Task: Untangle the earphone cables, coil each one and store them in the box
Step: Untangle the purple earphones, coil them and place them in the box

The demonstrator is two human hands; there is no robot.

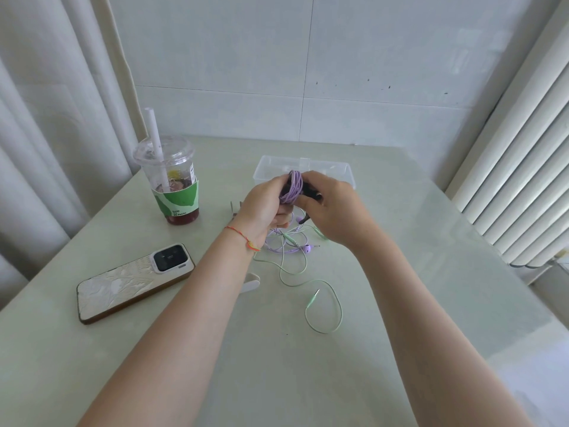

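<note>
Above the middle of the pale tabletop (pixel 400 272), the left hand (pixel 264 208) and right hand (pixel 332 208) are both gripping a purple earphone coil (pixel 292 188) in front of the clear box (pixel 338 167) lying toward the far edge. A green cable (pixel 323 303) is trailing loose below them, while a phone (pixel 132 282) and a drink cup (pixel 172 183) are sitting along the left edge beside white curtains (pixel 46 134).

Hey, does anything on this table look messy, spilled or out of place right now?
Nothing spilled or damaged. The green earphone cable sprawls loose on the table, tangled with purple strands below the hands. The drink cup stands upright.

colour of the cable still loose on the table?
Pale green earphone cable, clearest in the head view.
</note>
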